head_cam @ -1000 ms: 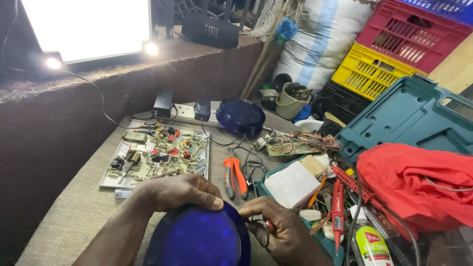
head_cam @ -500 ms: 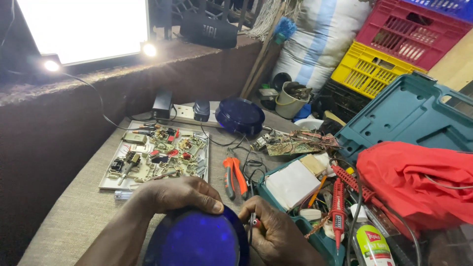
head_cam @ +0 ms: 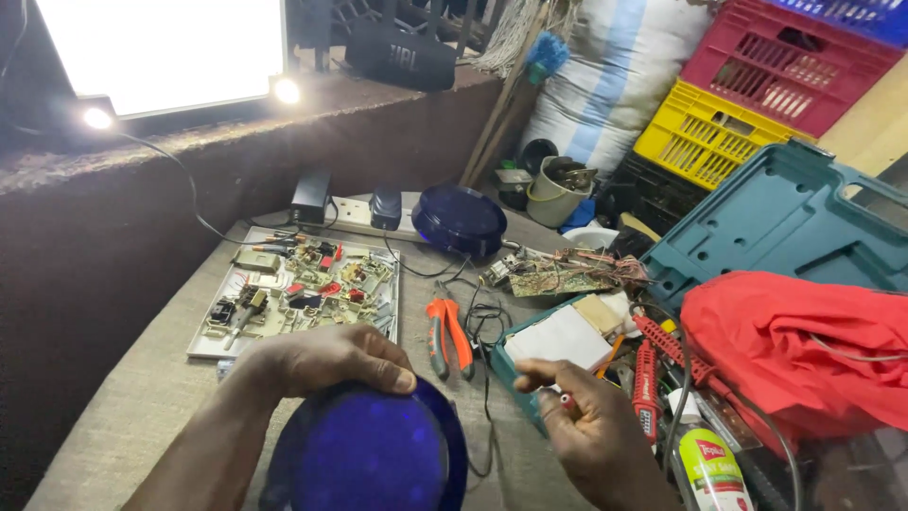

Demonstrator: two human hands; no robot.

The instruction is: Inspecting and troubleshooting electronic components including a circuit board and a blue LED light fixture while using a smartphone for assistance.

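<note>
My left hand (head_cam: 326,358) grips the far rim of a round blue translucent dome cover (head_cam: 369,454) that lies at the near edge of the table. My right hand (head_cam: 591,426) is off the cover, to its right, with the fingers pinched on a small red-handled tool (head_cam: 567,401) of which only a bit shows. A second blue dome cover (head_cam: 461,218) sits at the back of the table. Orange-handled pliers (head_cam: 446,333) lie between my hands and the circuit board (head_cam: 298,293).
A teal tool case (head_cam: 785,222) stands open on the right with a red cloth (head_cam: 804,341) in it. Red screwdrivers (head_cam: 648,378), a white box (head_cam: 560,336), a wired circuit board (head_cam: 558,276), a power strip (head_cam: 345,213), a spray can (head_cam: 714,468) and stacked crates (head_cam: 757,85) surround the work area.
My right hand has left the blue cover's rim and moved right, away from it, with the small tool. My left hand stays on the cover.
</note>
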